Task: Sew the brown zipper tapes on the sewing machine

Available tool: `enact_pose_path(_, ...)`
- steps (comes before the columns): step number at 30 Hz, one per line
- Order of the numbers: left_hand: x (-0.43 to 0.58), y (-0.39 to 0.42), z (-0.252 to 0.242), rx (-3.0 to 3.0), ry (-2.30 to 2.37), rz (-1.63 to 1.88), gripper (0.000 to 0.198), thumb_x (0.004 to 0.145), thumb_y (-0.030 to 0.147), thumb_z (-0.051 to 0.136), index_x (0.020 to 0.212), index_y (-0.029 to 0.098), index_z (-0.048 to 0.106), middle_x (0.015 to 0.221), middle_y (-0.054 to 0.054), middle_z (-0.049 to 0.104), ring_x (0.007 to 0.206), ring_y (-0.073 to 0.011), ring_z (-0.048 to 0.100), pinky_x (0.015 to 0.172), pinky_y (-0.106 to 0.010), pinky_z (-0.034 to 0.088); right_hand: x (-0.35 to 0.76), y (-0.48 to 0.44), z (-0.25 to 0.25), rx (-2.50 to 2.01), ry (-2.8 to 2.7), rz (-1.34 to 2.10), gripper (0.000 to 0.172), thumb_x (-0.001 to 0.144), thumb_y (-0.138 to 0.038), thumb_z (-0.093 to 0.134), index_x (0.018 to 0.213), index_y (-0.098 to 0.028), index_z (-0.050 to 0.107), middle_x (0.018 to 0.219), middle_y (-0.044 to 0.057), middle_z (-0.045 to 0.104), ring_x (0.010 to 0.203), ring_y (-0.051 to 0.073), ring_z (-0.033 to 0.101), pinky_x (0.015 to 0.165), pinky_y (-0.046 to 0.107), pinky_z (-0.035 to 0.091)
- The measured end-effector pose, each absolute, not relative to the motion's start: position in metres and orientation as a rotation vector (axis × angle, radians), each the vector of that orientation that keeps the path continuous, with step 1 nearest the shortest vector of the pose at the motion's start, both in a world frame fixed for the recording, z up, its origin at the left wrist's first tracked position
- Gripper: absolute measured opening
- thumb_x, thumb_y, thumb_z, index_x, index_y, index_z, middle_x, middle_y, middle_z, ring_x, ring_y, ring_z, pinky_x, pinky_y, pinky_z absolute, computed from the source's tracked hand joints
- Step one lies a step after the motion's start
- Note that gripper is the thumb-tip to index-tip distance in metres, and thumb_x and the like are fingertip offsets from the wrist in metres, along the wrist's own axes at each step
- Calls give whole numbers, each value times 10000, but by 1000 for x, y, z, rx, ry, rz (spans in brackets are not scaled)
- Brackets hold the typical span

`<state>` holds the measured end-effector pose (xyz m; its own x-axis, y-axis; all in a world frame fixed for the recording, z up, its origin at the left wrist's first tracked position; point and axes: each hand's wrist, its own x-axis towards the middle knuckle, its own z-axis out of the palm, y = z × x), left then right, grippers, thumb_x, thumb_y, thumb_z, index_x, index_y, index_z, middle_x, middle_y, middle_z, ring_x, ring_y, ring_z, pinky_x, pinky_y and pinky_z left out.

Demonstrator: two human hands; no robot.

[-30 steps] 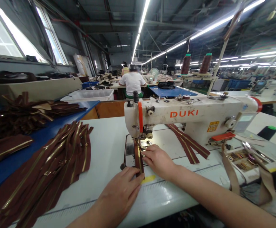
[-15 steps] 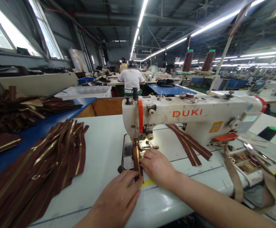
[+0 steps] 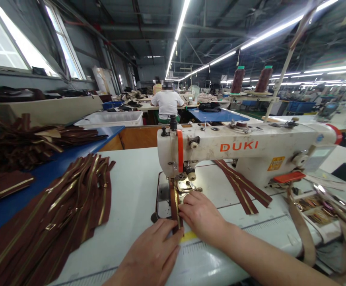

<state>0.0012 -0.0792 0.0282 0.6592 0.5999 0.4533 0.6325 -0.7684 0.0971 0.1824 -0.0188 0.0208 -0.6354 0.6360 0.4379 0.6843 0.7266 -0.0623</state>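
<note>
A brown zipper with gold teeth lies lengthwise under the presser foot of a white sewing machine. My left hand pinches its near end between thumb and fingers, close to the table's front edge. Farther up, my right hand grips the zipper's right edge just in front of the needle area, fingers bent together. The needle tip and the zipper's far end are hidden behind the machine head.
A heap of brown zippers covers the table's left side. Two zipper strips lie beneath the machine arm. At right stands a parts tray with a beige strap. A person in a white shirt sits ahead.
The whole view has shifted slightly, so everything appears a little lower and more to the right. Both hands keep the same hold on the zipper, with no clear movement against the machine.
</note>
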Motion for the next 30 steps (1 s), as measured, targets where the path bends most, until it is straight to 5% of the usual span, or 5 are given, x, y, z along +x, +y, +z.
enact_pose_path(30, 6, -61, 33, -2745, -1160, -605, 245, 867, 150, 470, 1046, 151, 637, 1005, -96, 639, 936, -246, 585, 859, -441, 501, 193, -20, 26, -910, -2620, -186, 122, 881, -130, 541, 806, -135, 636, 815, 54, 593, 818, 196, 492, 764, 310, 410)
